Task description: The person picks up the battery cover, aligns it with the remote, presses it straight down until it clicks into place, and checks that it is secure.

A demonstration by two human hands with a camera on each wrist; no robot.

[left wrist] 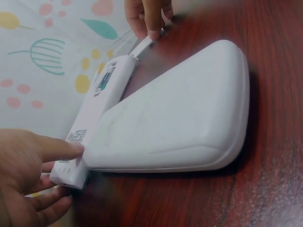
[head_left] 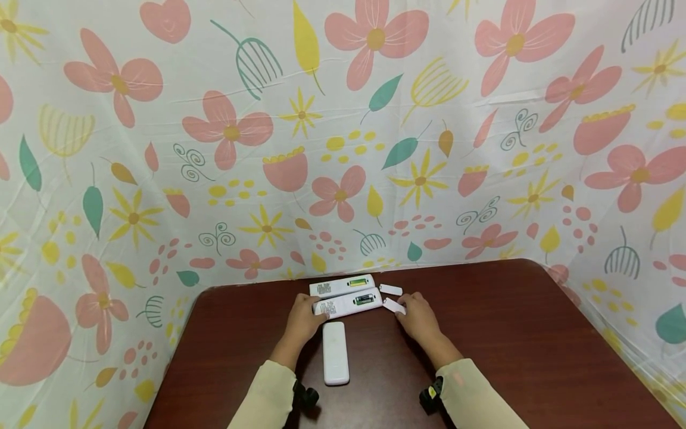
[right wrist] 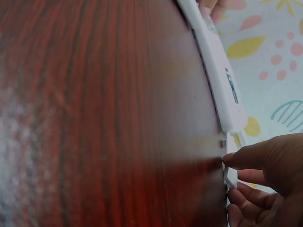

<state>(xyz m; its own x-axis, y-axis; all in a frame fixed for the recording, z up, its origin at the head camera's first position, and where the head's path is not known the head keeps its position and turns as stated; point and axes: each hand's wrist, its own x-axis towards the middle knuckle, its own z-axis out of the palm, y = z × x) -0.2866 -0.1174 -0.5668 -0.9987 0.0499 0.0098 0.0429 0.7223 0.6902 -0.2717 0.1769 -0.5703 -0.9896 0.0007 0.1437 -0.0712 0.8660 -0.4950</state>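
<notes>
Two white remote controls lie face down side by side, their battery compartments uncovered and a battery showing in each. My left hand [head_left: 302, 320] grips the left end of the nearer remote control [head_left: 348, 303], thumb on its back near the printed label. Just beyond it lies the farther remote control [head_left: 343, 286]. At the right end, my right hand [head_left: 421, 320] pinches a small white battery cover [head_left: 393, 306] between thumb and fingers. That cover sits at the tabletop in the right wrist view, close to the remote's end. A second battery cover [head_left: 390, 289] lies behind it.
A smooth white oblong object [head_left: 336, 354] with rounded corners lies in front of the remotes, between the forearms. Everything rests on a dark reddish wooden table [head_left: 514, 345]. Along its back edge hangs a flower-patterned cloth [head_left: 343, 131].
</notes>
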